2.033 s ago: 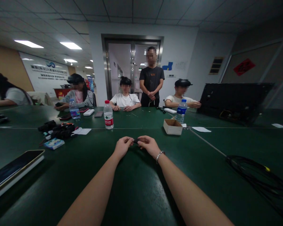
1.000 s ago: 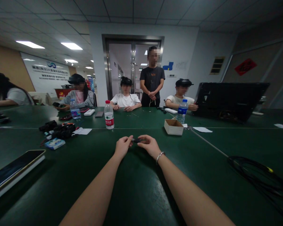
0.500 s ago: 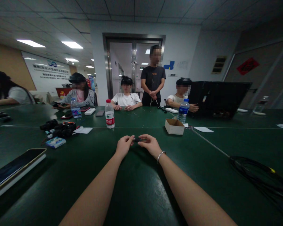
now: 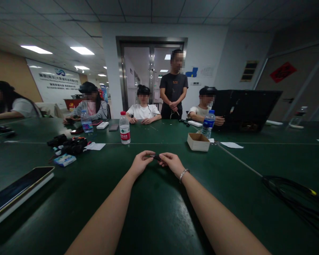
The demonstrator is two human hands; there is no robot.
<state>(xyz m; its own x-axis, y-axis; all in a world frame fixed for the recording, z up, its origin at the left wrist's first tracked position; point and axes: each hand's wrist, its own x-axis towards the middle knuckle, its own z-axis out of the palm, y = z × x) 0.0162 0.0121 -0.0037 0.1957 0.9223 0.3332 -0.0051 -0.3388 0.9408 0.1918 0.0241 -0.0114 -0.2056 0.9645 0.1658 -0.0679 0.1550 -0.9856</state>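
Between my two hands is a small dark cylindrical object, too small to name more exactly. My left hand pinches its left end between thumb and fingers. On its other end, the fingers of my right hand are closed; a silver bracelet circles that wrist. Both hands hover close over the green table. Part of the dark object is covered by my fingertips.
Ahead stand a red-capped bottle, an open cardboard box and a blue-capped bottle. A phone lies at left, black cable at right. Several people sit across the table; one person stands behind.
My right fingers have shifted along the dark object, and more of it shows between my hands. My left fingers have straightened a little. The view has moved slightly.
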